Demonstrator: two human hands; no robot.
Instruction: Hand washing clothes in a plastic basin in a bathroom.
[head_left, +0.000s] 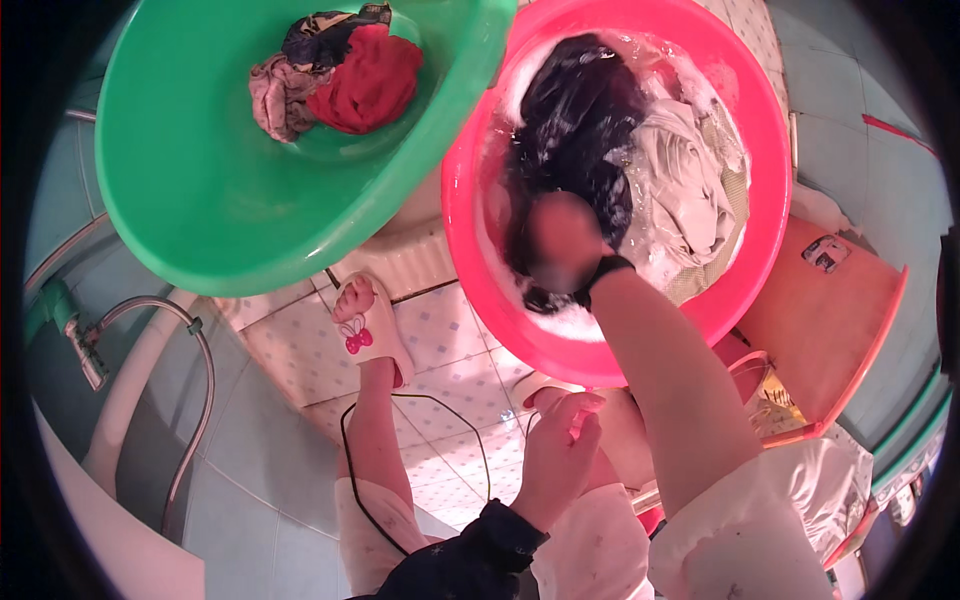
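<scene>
A pink plastic tub (469, 225) of sudsy water stands before me. My right hand (566, 240), blurred and with a black band at the wrist, is down in it against a soaked dark garment (577, 127). Whether the fingers grip the cloth is unclear. A wet pale beige cloth (682, 184) lies bunched at the tub's right side. My left hand (559, 446), below a dark patterned sleeve, is in front of the tub near my knee. Its fingers are loosely bent, thumb apart, and nothing shows in them.
A green plastic basin (187, 187) at upper left holds a red cloth (367, 82), a pinkish cloth (281, 97) and a dark garment (322, 41). A metal hose (206, 382) hangs at left. An orange plastic stand (825, 315) is at right. A thin dark cord (484, 442) crosses the tiles.
</scene>
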